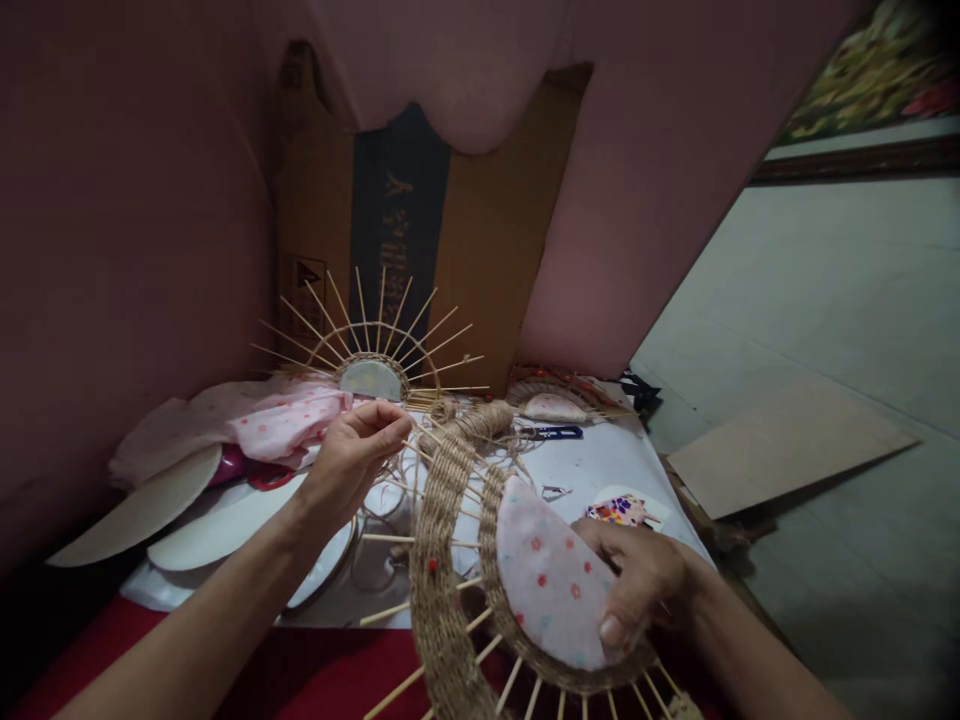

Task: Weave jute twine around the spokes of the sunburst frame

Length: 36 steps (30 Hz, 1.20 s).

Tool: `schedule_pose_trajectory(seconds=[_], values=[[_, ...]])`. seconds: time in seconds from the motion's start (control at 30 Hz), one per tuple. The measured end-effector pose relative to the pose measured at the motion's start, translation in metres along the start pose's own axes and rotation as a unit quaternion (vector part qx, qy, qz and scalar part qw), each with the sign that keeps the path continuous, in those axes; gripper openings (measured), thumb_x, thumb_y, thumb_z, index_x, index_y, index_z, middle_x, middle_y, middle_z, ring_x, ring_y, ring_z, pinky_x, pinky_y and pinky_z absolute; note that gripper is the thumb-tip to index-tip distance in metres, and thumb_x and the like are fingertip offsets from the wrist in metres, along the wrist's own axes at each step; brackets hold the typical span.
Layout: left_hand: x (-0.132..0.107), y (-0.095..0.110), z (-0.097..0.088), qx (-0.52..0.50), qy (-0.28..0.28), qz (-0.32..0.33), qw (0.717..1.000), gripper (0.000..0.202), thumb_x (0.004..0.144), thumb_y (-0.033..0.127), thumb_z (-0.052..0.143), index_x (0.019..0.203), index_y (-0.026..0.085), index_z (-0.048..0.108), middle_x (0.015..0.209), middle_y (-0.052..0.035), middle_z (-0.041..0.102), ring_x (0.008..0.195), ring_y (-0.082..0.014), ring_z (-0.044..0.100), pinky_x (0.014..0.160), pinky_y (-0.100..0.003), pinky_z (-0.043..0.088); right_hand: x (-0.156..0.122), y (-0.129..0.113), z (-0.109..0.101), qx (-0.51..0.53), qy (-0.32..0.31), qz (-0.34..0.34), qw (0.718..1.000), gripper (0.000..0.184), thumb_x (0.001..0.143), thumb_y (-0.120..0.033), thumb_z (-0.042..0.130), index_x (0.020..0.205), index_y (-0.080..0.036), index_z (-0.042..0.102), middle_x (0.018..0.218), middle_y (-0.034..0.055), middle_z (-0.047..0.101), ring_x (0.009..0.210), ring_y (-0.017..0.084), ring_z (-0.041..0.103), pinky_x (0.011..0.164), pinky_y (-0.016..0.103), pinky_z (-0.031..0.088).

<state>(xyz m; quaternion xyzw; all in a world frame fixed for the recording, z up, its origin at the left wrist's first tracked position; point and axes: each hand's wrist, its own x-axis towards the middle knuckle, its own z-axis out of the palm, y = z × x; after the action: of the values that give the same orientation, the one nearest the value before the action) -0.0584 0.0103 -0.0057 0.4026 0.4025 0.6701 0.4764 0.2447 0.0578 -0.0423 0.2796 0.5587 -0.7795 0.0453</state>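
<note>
A half-round twine-woven frame [442, 540] is held in the right hand [641, 575].
Its floral half-disc [551, 580] is gripped at the edge, while the left hand [367, 437] is pinched together near the frame's sticks [386, 538]. Beyond, a twine roll [484, 424] and a blue cutter [556, 433] are seen on a white surface [630, 455]; a second spoked frame [371, 380] is stood before cardboard [495, 220].

A half-round frame of pale wooden sticks and brown twine [441, 500] tilts over the surface's [626, 468] near edge — sticks fanning from a pale, red-flowered fabric half-disc [544, 575], woven with a narrow inner twine band [489, 535] and a wider outer twine band [435, 610].
</note>
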Motion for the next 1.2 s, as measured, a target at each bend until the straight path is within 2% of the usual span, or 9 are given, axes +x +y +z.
schedule_pose_trajectory(seconds=[0.2, 0.4, 0.63, 0.77, 0.97, 1.2], values=[[0.0004, -0.0007, -0.0027, -0.007, 0.006, 0.005, 1.0, 0.017, 0.064, 0.023, 0.078, 0.065, 0.013, 0.064, 0.058, 0.0031, 0.053, 0.052, -0.0036, 0.041, 0.047, -0.014, 0.029, -0.0001, 0.0037, -0.0009, -0.003, 0.017, -0.016, 1.0, 0.036, 0.042, -0.027, 0.084, 0.068, -0.006, 0.07, 0.055, 0.001, 0.063, 0.044, 0.007, 0.053, 0.041, 0.014, 0.043], [0.0006, 0.0012, -0.0002, -0.004, 0.006, 0.004, 1.0, 0.017, 0.062, 0.022, 0.079, 0.065, 0.014, 0.065, 0.058, 0.0035, 0.054, 0.052, -0.0038, 0.041, 0.047, -0.015, 0.031, 0.0005, 0.0023, -0.0036, -0.033, -0.011, -0.019, 0.999, 0.039, 0.045, -0.029, 0.084, 0.072, -0.005, 0.07, 0.057, 0.0006, 0.062, 0.047, 0.007, 0.053, 0.045, 0.015, 0.044], [-0.0015, 0.0056, 0.0036, 0.024, -0.002, 0.005, 1.0, 0.017, 0.059, 0.026, 0.08, 0.063, 0.013, 0.068, 0.053, 0.0031, 0.054, 0.05, -0.0048, 0.038, 0.045, -0.017, 0.028, 0.0004, 0.0017, -0.0035, -0.033, -0.011, -0.023, 0.999, 0.04, 0.045, -0.033, 0.083, 0.072, -0.006, 0.069, 0.056, 0.0002, 0.061, 0.049, 0.008, 0.053, 0.046, 0.016, 0.044], [-0.0003, 0.0027, 0.0019, 0.031, -0.018, 0.013, 0.999, 0.02, 0.059, 0.027, 0.08, 0.059, 0.014, 0.064, 0.056, 0.0028, 0.053, 0.052, -0.0056, 0.04, 0.048, -0.018, 0.029, 0.0008, 0.0017, -0.0035, -0.044, -0.018, -0.025, 0.999, 0.038, 0.046, -0.03, 0.083, 0.071, -0.006, 0.069, 0.054, -0.0007, 0.059, 0.047, 0.007, 0.051, 0.045, 0.015, 0.042], [0.0003, -0.0023, 0.0002, 0.037, -0.063, -0.004, 0.997, 0.018, 0.068, 0.029, 0.074, 0.068, 0.016, 0.062, 0.061, 0.0031, 0.054, 0.054, -0.0066, 0.042, 0.051, -0.019, 0.029, 0.0001, 0.0011, -0.0017, -0.033, 0.002, -0.024, 0.999, 0.041, 0.043, -0.032, 0.084, 0.07, -0.005, 0.069, 0.057, 0.0012, 0.062, 0.047, 0.008, 0.053, 0.045, 0.016, 0.042], [-0.0043, 0.0054, -0.0023, 0.109, -0.09, 0.018, 0.99, 0.014, 0.072, 0.031, 0.07, 0.073, 0.017, 0.071, 0.072, -0.0014, 0.062, 0.068, -0.0109, 0.048, 0.063, -0.023, 0.035, 0.0, 0.0009, -0.002, -0.019, 0.0, -0.026, 0.999, 0.04, 0.042, -0.031, 0.084, 0.068, -0.005, 0.069, 0.055, 0.0011, 0.062, 0.044, 0.007, 0.051, 0.041, 0.015, 0.041]])
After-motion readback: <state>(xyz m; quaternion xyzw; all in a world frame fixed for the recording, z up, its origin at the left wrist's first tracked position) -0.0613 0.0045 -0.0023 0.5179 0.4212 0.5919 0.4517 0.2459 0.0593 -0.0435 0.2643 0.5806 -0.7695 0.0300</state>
